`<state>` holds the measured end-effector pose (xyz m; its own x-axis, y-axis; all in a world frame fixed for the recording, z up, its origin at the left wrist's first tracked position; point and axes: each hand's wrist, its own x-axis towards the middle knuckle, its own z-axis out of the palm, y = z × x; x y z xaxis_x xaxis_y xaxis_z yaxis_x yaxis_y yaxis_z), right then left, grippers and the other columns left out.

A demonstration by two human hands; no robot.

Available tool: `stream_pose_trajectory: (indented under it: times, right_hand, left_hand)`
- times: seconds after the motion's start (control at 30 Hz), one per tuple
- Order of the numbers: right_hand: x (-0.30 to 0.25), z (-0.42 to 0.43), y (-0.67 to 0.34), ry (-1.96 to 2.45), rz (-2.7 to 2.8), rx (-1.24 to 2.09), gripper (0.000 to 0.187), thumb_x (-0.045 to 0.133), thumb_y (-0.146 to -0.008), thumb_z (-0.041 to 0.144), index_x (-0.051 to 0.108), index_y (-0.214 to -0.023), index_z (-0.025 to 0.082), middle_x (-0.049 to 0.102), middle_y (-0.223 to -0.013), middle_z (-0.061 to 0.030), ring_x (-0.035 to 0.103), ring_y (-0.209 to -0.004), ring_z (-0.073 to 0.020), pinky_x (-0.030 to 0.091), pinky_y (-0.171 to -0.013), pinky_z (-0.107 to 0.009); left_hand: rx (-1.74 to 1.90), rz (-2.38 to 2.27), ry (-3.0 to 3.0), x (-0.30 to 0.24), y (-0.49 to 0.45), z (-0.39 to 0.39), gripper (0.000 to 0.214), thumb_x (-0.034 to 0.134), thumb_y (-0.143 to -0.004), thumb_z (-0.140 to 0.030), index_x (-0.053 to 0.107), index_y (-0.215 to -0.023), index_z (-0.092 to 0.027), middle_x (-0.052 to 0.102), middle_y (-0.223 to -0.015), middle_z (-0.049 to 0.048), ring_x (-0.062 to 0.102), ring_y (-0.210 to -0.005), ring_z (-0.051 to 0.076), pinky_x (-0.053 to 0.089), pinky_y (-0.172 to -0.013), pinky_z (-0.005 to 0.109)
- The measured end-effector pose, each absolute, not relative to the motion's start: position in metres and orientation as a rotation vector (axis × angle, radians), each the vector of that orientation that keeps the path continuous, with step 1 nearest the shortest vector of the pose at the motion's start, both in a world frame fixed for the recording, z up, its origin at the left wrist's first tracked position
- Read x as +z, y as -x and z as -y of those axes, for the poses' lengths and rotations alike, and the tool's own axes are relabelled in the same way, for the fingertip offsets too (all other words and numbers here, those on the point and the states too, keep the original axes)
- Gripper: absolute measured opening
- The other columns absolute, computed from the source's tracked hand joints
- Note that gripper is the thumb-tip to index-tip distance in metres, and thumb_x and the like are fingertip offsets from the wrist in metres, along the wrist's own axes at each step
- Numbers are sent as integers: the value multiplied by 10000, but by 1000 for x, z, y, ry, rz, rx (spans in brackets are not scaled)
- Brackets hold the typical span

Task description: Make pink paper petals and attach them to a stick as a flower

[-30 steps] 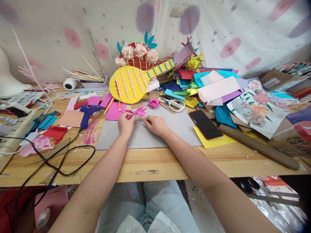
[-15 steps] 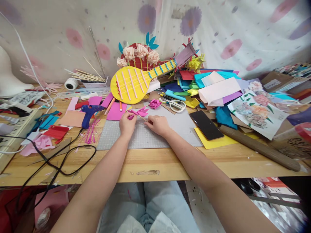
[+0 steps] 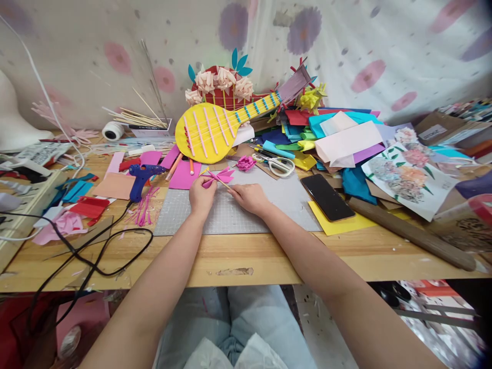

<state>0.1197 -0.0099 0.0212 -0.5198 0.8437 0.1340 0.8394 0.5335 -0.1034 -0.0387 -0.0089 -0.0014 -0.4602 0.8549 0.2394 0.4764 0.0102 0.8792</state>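
My left hand is closed in a pinch on a pink paper piece with pointed, petal-like strips. My right hand grips a thin wooden stick, whose far end lies against the pink paper by my left fingertips. Both hands are over the grey cutting mat. Just behind them lies a finished-looking pink paper flower. White-handled scissors rest to its right. My fingers partly hide the pink piece and the stick.
A blue glue gun with a black cable lies at left. A yellow paper-covered lute-like instrument leans at the back. On the right are a phone, a long brown stick and piled coloured paper.
The hands stay in nearly the same place. My right fingers have straightened somewhat along the stick, and the pink paper's strips have shifted slightly. The camera view has moved a little.
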Motion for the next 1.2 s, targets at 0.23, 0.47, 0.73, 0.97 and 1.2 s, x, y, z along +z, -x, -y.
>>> stream_pose_trajectory:
  times: [0.23,0.47,0.73,0.97,1.2]
  right_hand:
    - [14,6,-121,1426,2549,99,382,362,-892,492,551,-1038,193,694,-869,-58,619,-768,-182,293,-622,-252]
    - [16,7,-120,1450,2554,98,408,298,-912,491,500,-1090,185,692,-832,-60,628,-774,-194,280,-600,-251]
    - [18,7,-123,1426,2579,78,369,284,-924,447,530,-1067,212,688,-912,-59,617,-789,-188,294,-616,-252]
    - [19,8,-122,1457,2570,130,332,278,-936,385,520,-1100,226,661,-1036,-56,603,-882,-179,327,-646,-250]
    - [18,7,-122,1495,2557,164,328,263,-944,360,532,-1059,214,656,-1049,-57,606,-901,-181,331,-639,-253]
  left_hand:
    - [1383,-1955,-1409,4,37,12,173,585,-676,-320,660,-774,-199,663,-759,-2,581,-699,141,414,-657,251]
    - [1367,-1980,-1466,5,36,13,174,574,-692,-324,666,-779,-206,653,-750,-5,571,-706,140,413,-667,249]
    - [1448,-2002,-1496,5,37,15,111,595,-685,-283,652,-738,-204,664,-847,19,593,-840,162,435,-786,273]
    - [1370,-2032,-1465,4,37,15,139,597,-680,-306,675,-745,-210,675,-839,17,608,-807,167,444,-753,276]
    - [1328,-2023,-1446,4,37,16,153,591,-680,-313,685,-753,-217,689,-847,10,615,-805,170,446,-747,280]
